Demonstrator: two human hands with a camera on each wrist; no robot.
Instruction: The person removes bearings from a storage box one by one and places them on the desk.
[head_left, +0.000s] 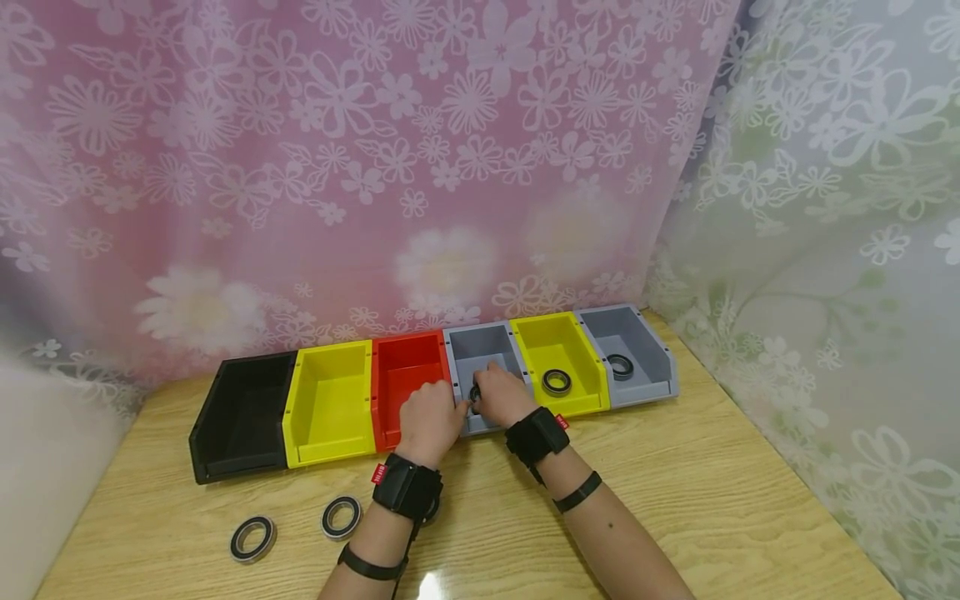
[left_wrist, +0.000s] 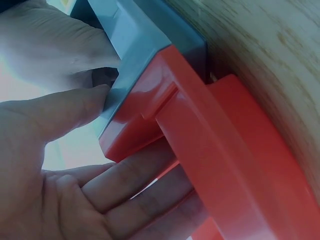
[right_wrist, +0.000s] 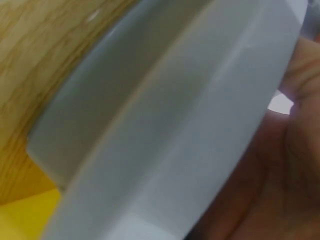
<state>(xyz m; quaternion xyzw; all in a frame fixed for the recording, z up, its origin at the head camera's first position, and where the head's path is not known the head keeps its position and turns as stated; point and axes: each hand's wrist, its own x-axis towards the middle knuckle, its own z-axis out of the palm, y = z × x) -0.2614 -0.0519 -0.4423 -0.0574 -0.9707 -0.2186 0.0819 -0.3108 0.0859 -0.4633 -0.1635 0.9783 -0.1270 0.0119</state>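
In the head view my right hand [head_left: 504, 396] reaches into the middle grey bin [head_left: 480, 340] and pinches a small dark ring, a ball bearing [head_left: 475, 393]. My left hand [head_left: 431, 421] is beside it, over the front of the red bin [head_left: 408, 354]. In the left wrist view, the left thumb lies at the grey bin's rim, its tip right by the dark bearing [left_wrist: 104, 76]. The other left fingers [left_wrist: 145, 175] extend loosely inside the red bin. Most of the right fingers are hidden behind the grey bin's front wall in the right wrist view.
A black bin [head_left: 243, 417] and a yellow bin [head_left: 333, 375] stand left in the row. Right of centre, a bearing [head_left: 557, 393] lies in another yellow bin, and one [head_left: 627, 374] in the end grey bin. On the wooden table [head_left: 675, 500] lie more bearings [head_left: 236, 542], one partly behind the left wrist.
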